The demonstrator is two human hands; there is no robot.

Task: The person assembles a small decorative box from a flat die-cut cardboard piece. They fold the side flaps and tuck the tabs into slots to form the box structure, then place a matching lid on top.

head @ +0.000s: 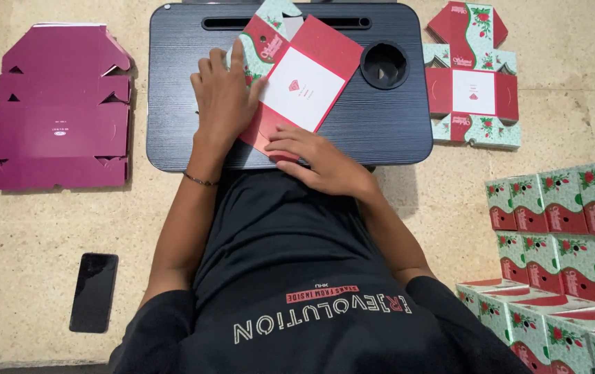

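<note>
Two of our hands press a flat red and floral-green cardboard box blank [290, 79] onto the black wood-grain lap desk [387, 135]: left hand [224, 97] flat, right hand [314, 156] flat on its near edge, grasping nothing. Around us, the beige stone floor [27, 228] carries flat magenta cardboard blanks [58, 107] far left, a black phone [94, 291] nearer, and folded floral boxes [560, 235] crowding the right.

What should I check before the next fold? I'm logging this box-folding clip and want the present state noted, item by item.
1. Red box blank lies flat on the black lap desk: ok.
2. Left hand presses on the blank's left part, over the floral flap: ok.
3. Right hand rests on the blank's lower corner at the desk's near edge: ok.
4. Crease under the left palm lined up: cannot tell, the hand hides it.
5. Spare flat blank lies on the floor to the right, apart from the desk: ok.
6. Finished boxes stacked at the right, apart from both hands: ok.
</note>
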